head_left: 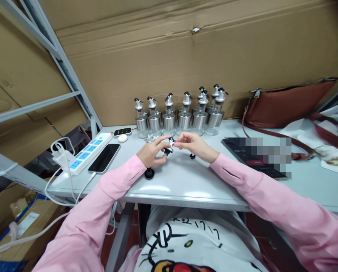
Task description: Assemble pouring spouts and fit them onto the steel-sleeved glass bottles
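Observation:
My left hand grips a silver and black pour spout above the table, its black stopper end pointing down. The fingertips of my right hand are pinched together at the upper part of the same spout; any small part between them is too small to make out. Below my left wrist a round black stopper lies on the tabletop. Under my right hand are small black pieces. Clear small parts lie behind my left hand, partly hidden by it.
Several glass and steel bottles with pour spouts stand along the cardboard wall. On the left are a power strip, a phone, a small display device and a white round case. A tablet and a brown bag lie right.

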Demonstrator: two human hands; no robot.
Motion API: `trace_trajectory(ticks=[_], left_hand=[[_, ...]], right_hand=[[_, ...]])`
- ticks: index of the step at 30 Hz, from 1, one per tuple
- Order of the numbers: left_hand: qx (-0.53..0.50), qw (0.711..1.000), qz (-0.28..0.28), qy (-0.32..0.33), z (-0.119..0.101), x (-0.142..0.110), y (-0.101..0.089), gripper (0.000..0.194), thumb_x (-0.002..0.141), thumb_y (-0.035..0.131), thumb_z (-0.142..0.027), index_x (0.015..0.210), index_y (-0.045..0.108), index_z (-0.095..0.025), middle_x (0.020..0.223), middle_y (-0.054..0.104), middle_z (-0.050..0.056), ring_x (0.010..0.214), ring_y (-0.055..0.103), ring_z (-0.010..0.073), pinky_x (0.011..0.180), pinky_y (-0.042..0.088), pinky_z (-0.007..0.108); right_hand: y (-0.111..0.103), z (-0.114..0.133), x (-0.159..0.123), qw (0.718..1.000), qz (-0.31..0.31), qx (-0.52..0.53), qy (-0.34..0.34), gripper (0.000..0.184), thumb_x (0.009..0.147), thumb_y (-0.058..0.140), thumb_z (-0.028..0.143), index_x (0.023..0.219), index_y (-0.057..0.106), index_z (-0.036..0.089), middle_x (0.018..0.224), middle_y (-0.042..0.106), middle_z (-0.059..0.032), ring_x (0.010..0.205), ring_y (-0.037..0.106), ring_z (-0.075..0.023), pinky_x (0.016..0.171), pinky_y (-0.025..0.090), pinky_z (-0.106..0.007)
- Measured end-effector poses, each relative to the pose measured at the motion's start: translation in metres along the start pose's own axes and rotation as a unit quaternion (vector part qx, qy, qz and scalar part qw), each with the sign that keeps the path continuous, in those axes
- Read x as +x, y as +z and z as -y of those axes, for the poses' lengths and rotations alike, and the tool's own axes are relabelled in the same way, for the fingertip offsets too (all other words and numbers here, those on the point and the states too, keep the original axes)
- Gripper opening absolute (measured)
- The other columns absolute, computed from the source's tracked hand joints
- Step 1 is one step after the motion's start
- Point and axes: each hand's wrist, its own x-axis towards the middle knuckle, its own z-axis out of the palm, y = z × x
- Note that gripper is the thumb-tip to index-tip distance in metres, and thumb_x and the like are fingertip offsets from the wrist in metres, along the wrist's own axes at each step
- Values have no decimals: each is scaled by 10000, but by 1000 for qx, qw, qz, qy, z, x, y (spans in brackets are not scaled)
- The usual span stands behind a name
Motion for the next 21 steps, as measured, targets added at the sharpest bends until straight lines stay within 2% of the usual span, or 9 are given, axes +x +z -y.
trace_trajectory(ticks=[11, 17, 21], left_hand=[[2, 1000, 4, -11, 0, -1, 0, 303, 723, 520, -142, 1023, 512, -183, 1279, 502, 131, 701, 614, 108, 727, 529, 291], [-18, 1000, 1, -14, 1, -1, 1, 326, 691, 510, -122, 1013, 499, -172, 1270, 509, 142, 724, 614, 120, 730, 526, 298], [-28, 999, -6, -17, 1, 0, 1, 328, 664, 490, -91, 982, 487, -169, 1265, 520, 156, 781, 617, 140, 703, 522, 288]], right_hand=[[1, 2, -1, 1000, 0, 13, 9, 320, 593, 753, 369, 656, 513, 168, 602, 575, 39, 574, 493, -86, 599, 374, -264], [2, 0, 0, 1000, 3, 18, 10, 353, 563, 772, 389, 661, 517, 165, 585, 567, 47, 539, 469, -78, 541, 330, -247], [3, -1, -1, 998, 7, 64, 25, 331, 573, 775, 380, 665, 546, 160, 603, 589, 36, 567, 502, -81, 601, 385, -260]])
